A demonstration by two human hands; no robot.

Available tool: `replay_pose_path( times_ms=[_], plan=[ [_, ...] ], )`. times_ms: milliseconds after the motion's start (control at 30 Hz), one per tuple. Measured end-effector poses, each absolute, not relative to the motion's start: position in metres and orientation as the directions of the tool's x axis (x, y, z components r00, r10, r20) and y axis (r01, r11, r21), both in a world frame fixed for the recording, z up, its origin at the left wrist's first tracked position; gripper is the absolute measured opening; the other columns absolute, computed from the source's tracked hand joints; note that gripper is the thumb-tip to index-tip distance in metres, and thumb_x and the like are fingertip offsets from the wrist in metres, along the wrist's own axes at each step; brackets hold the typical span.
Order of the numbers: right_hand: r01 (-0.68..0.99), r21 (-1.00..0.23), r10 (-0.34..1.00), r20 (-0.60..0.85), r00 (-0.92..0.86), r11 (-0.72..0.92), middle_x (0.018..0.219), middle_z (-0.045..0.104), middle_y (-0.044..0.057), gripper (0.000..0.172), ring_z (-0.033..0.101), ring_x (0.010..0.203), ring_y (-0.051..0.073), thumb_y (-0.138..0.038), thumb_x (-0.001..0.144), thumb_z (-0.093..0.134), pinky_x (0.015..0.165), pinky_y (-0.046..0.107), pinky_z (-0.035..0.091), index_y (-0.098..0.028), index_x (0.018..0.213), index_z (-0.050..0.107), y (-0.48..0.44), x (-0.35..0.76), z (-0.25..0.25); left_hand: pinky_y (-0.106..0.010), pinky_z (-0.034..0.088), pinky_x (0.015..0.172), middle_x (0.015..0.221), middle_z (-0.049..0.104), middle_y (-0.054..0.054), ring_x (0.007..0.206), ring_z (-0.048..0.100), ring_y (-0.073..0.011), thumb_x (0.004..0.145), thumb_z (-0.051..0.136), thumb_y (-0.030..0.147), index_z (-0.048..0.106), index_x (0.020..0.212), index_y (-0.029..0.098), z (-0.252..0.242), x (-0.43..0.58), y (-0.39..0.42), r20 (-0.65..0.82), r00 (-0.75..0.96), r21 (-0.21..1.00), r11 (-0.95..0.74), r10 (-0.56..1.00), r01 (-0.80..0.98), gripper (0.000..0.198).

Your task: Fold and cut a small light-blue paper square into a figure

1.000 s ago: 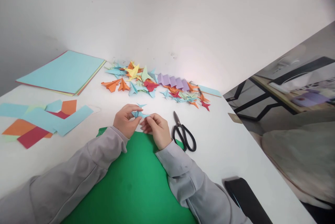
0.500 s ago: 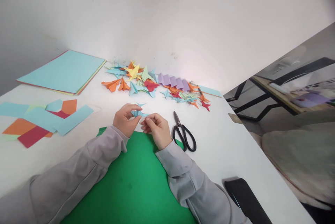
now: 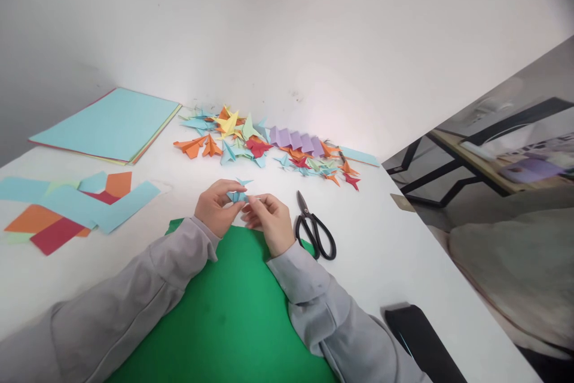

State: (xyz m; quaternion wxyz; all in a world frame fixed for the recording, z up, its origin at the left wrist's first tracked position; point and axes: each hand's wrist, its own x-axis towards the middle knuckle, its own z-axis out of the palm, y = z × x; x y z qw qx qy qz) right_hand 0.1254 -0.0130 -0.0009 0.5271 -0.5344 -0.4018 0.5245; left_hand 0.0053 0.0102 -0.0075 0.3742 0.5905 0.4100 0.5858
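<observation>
My left hand [image 3: 217,207] pinches a small folded light blue paper [image 3: 237,196] between thumb and fingers, with a pointed tip sticking up above the fingers. From the right, my right hand [image 3: 270,221] holds the same paper's other end between thumb and forefinger. Both hands are just above the far edge of a green sheet [image 3: 219,305]. Scissors with black handles [image 3: 315,227] lie on the white table, right of my right hand. Folded paper shapes in several colours, among them a yellow one [image 3: 228,123], are heaped beyond my hands.
Cut paper strips, one dark red [image 3: 56,235], overlap at the left. A stack of large sheets [image 3: 110,126] lies at the back left. Purple pleated paper [image 3: 296,140] rests near the wall. A black object [image 3: 421,341] sits at the lower right.
My right thumb and forefinger have moved slightly left along the blue paper, closer to my left fingers. The paper has turned a little in my hands.
</observation>
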Motion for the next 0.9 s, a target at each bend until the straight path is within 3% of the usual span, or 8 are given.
replay_pose_path(
  times_ms=[200, 267, 433, 600, 700, 900],
  plan=[
    [-0.206, -0.964, 0.974, -0.195, 0.116, -0.168, 0.045, 0.059, -0.004, 0.034, 0.052, 0.036, 0.008, -0.043, 0.057, 0.071, 0.036, 0.017, 0.042, -0.016, 0.071, 0.055, -0.0102, 0.1275, -0.0002, -0.025, 0.050, 0.065, 0.086, 0.064, -0.008, 0.084, 0.060, -0.0181, 0.055, 0.069, 0.011, 0.069, 0.072, 0.016, -0.0062, 0.0078, 0.0084, 0.393, 0.050, 0.919, -0.390, 0.918, -0.061, 0.018],
    [-0.227, -0.960, 0.974, -0.196, 0.118, -0.166, 0.045, 0.059, -0.004, 0.033, 0.052, 0.037, 0.008, -0.041, 0.057, 0.071, 0.036, 0.017, 0.043, -0.016, 0.071, 0.055, -0.0095, 0.1286, -0.0002, -0.024, 0.050, 0.062, 0.090, 0.064, -0.008, 0.081, 0.060, -0.0170, 0.056, 0.068, 0.011, 0.070, 0.074, 0.016, -0.0049, 0.0072, 0.0075, 0.370, 0.069, 0.929, -0.366, 0.927, -0.060, 0.019],
    [-0.241, -0.958, 0.978, -0.183, 0.096, -0.156, 0.048, 0.061, -0.003, 0.033, 0.053, 0.039, 0.008, -0.040, 0.057, 0.071, 0.037, 0.016, 0.043, -0.015, 0.074, 0.057, -0.0088, 0.1291, 0.0019, -0.018, 0.040, 0.041, 0.112, 0.058, -0.009, 0.044, 0.045, -0.0008, 0.062, 0.064, 0.010, 0.060, 0.111, 0.021, -0.0010, 0.0054, 0.0047, 0.255, 0.134, 0.966, -0.248, 0.958, -0.065, 0.051],
    [-0.233, -0.962, 0.982, -0.168, 0.089, -0.143, 0.048, 0.061, -0.003, 0.033, 0.054, 0.041, 0.008, -0.039, 0.058, 0.070, 0.037, 0.016, 0.041, -0.015, 0.076, 0.057, -0.0087, 0.1296, 0.0038, -0.016, 0.040, 0.039, 0.120, 0.054, -0.012, 0.039, 0.039, 0.0033, 0.060, 0.068, 0.012, 0.037, 0.131, 0.027, 0.0017, 0.0077, 0.0049, 0.206, 0.114, 0.968, -0.186, 0.972, -0.166, 0.078],
    [-0.205, -0.971, 0.986, -0.141, 0.083, -0.122, 0.042, 0.058, -0.005, 0.032, 0.048, 0.033, 0.007, -0.039, 0.059, 0.069, 0.032, 0.015, 0.036, -0.015, 0.077, 0.058, -0.0081, 0.1308, 0.0027, -0.017, 0.043, 0.042, 0.115, 0.058, -0.014, 0.043, 0.048, 0.0001, 0.056, 0.072, 0.015, 0.040, 0.127, 0.022, 0.0015, 0.0102, 0.0058, 0.161, 0.084, 0.965, -0.139, 0.983, -0.222, 0.078],
    [-0.226, -0.969, 0.986, -0.128, 0.111, -0.101, 0.033, 0.050, -0.007, 0.026, 0.039, 0.027, 0.005, -0.036, 0.060, 0.068, 0.030, 0.014, 0.028, -0.016, 0.063, 0.052, -0.0082, 0.1313, 0.0010, -0.025, 0.052, 0.057, 0.090, 0.069, -0.011, 0.063, 0.064, -0.0152, 0.050, 0.077, 0.021, 0.064, 0.092, 0.011, -0.0015, 0.0106, 0.0057, 0.100, 0.054, 0.977, -0.088, 0.994, -0.195, 0.045]
  ],
)
